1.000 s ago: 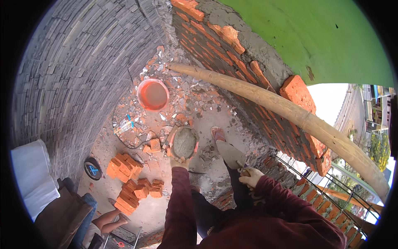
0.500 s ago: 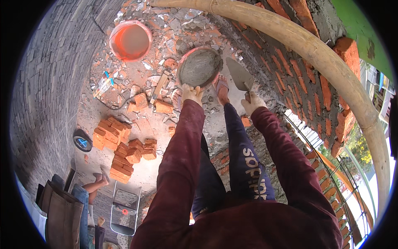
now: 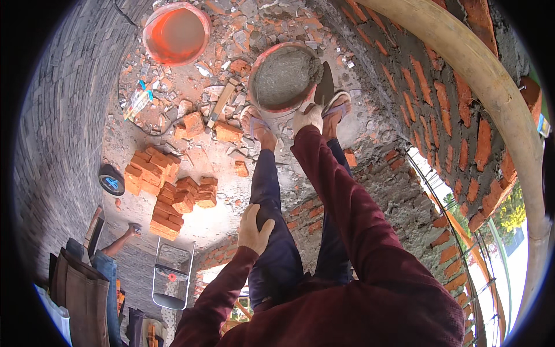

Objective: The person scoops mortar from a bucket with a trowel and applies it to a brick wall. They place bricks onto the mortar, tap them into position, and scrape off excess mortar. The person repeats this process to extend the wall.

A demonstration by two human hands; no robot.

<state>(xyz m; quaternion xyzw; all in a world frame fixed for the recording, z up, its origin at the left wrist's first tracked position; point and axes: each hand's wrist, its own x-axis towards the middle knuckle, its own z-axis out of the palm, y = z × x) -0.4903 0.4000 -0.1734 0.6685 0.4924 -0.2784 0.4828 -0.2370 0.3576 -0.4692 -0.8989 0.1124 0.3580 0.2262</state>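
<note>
A round reddish basin (image 3: 252, 91) of wet grey mortar (image 3: 284, 76) stands on the rubble-strewn ground just beyond my sandalled feet. My right hand (image 3: 307, 118), in a pale glove, is closed around the handle of a trowel (image 3: 325, 85); the grip is partly hidden by the fingers. The trowel's blade stands on edge beside the basin's right rim. My left hand (image 3: 254, 230), also gloved, rests against my left leg near the knee, fingers spread, holding nothing.
An orange bucket (image 3: 149, 36) of cloudy liquid stands far left. Stacked bricks (image 3: 167, 217) and a wooden piece (image 3: 223, 103) lie left. A bamboo pole (image 3: 457, 49) arches before the brick wall (image 3: 442, 110) at right. Another person's arm (image 3: 119, 240) shows lower left, near a metal-framed stool (image 3: 173, 274).
My left hand has left the basin's near rim and come back to my leg. My right hand has swung left with the trowel to the basin's right side. The view has shifted slightly.
</note>
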